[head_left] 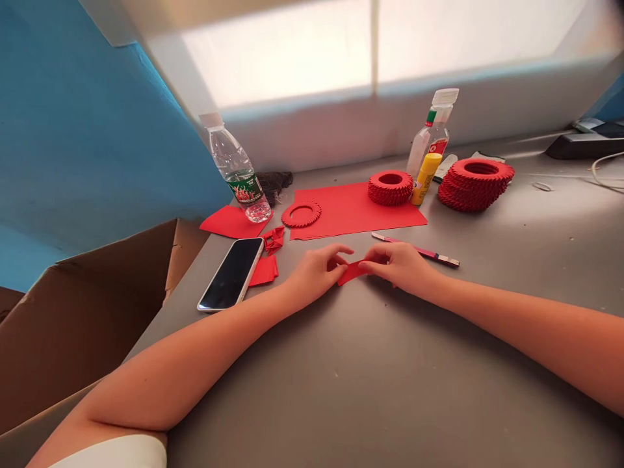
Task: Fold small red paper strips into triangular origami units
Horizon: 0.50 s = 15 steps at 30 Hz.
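Note:
My left hand (pixel 314 273) and my right hand (pixel 397 265) pinch a small folded piece of red paper (pixel 351 273) between them, just above the grey tabletop (pixel 341 403). Beyond my fingertips lies a red paper sheet (pixel 358 211). A slim craft knife (pixel 414 251) rests close to my right hand. On the sheet sits a round folded-paper ring stack (pixel 390 187), and a flat red paper ring (pixel 301 214) overlaps its left edge. A larger red folded-paper ring stack (pixel 475 185) stands to the right. A black smartphone (pixel 231 274) lies left of my left hand, beside red paper scraps (pixel 264 271).
A water bottle (pixel 236 170) lies tilted at the back left, near a dark cloth (pixel 273 185). A yellow glue stick (pixel 425 179) leans against a clear glue bottle (pixel 431 133). A cardboard box (pixel 82 331) stands at the left edge. Cables and a dark device (pixel 582 146) lie back right.

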Each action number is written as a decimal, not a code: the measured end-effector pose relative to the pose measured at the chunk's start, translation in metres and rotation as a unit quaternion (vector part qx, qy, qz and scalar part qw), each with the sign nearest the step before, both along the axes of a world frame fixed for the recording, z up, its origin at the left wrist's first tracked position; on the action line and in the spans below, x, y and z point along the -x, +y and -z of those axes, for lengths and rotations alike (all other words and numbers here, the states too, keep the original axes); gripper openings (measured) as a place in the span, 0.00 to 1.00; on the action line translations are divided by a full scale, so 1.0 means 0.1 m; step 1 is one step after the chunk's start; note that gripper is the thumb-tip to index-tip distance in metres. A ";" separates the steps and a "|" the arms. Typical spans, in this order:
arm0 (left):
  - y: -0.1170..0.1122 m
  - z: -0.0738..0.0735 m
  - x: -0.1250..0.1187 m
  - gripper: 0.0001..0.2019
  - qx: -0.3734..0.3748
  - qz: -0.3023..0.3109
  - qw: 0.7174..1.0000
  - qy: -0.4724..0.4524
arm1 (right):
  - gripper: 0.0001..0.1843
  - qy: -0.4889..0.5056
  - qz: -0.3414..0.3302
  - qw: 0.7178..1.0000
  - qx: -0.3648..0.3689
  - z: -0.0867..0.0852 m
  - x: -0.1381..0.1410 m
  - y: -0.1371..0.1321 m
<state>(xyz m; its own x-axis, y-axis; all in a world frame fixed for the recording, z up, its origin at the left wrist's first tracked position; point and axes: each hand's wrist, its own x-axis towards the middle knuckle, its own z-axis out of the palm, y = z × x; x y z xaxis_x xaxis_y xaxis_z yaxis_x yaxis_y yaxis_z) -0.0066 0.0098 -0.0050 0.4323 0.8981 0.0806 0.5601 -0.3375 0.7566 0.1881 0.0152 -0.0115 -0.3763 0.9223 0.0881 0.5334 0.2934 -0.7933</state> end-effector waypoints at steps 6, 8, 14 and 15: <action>-0.01 0.08 -0.01 0.09 -0.213 0.050 0.955 0.199 | 0.08 -0.116 -0.010 0.985 -0.127 0.04 -0.01 0.00; -0.02 0.08 -0.01 0.10 -0.231 0.049 0.945 0.225 | 0.07 -0.145 -0.027 0.974 -0.170 0.05 -0.01 -0.01; -0.03 0.06 -0.01 0.14 -0.272 0.058 0.921 0.273 | 0.11 -0.194 -0.101 0.942 -0.256 0.07 -0.04 -0.04; -0.03 0.05 -0.01 0.14 -0.279 0.061 0.917 0.278 | 0.11 -0.190 -0.115 0.938 -0.266 0.06 -0.05 -0.04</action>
